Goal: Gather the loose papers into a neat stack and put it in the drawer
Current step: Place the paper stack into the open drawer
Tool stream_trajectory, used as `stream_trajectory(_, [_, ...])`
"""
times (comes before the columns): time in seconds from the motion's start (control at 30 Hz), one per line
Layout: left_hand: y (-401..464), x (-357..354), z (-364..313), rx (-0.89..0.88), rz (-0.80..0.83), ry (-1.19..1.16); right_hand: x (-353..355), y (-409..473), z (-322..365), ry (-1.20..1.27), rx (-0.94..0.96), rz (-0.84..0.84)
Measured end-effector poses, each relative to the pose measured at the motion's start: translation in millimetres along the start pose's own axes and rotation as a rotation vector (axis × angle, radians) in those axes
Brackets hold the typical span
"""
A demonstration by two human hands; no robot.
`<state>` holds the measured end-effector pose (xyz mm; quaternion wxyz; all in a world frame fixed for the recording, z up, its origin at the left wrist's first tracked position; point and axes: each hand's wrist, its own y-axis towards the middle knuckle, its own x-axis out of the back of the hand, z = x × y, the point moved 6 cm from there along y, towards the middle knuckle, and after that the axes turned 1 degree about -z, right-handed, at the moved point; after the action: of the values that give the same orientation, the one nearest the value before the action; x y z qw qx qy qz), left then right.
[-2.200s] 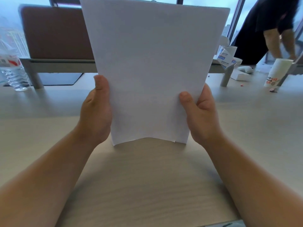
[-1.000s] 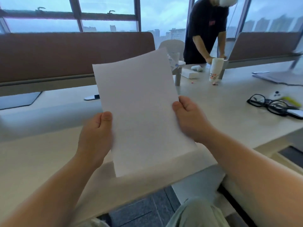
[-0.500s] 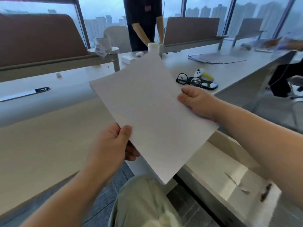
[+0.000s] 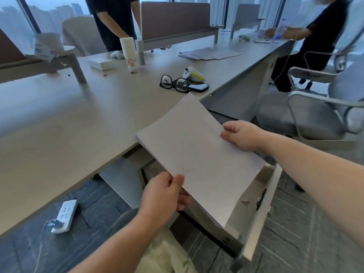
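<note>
A squared-up stack of white paper (image 4: 199, 154) hangs flat over the pulled-out drawer (image 4: 264, 209) beside the desk. My left hand (image 4: 165, 194) pinches the stack's near left edge, thumb on top. My right hand (image 4: 242, 134) grips the far right edge, fingers curled round it. The paper hides most of the drawer's inside; a dark pen-like item (image 4: 261, 199) and a paper scrap (image 4: 245, 200) show at its right side.
The wooden desk (image 4: 69, 125) carries black glasses (image 4: 173, 83), a phone (image 4: 199, 87), a white gadget (image 4: 192, 73), a cup stack (image 4: 129, 52) and more sheets (image 4: 208, 53). A power strip (image 4: 65, 215) lies on the floor. An office chair (image 4: 315, 111) stands right; two people are beyond.
My view has swung right and down from the desk to the drawer. Both hands have brought the stack from upright on the desk to lying flat over the drawer.
</note>
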<state>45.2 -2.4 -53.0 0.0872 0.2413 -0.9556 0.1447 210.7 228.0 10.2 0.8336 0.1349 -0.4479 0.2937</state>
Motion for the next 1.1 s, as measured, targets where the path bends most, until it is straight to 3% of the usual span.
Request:
stream_trajectory(0.23, [11, -35, 13, 0.124, 0.050, 0.057, -11, -1, -40, -0.159, -0.045, -0.014])
stream_trajectory(0.6, [14, -41, 20, 0.449, 0.213, -0.129, -46, 6, -57, -0.229, -0.141, 0.025])
stream_trajectory(1.1, [14, -35, 24, 0.397, 0.309, -0.060, -80, 22, -56, -0.333, -0.260, 0.093])
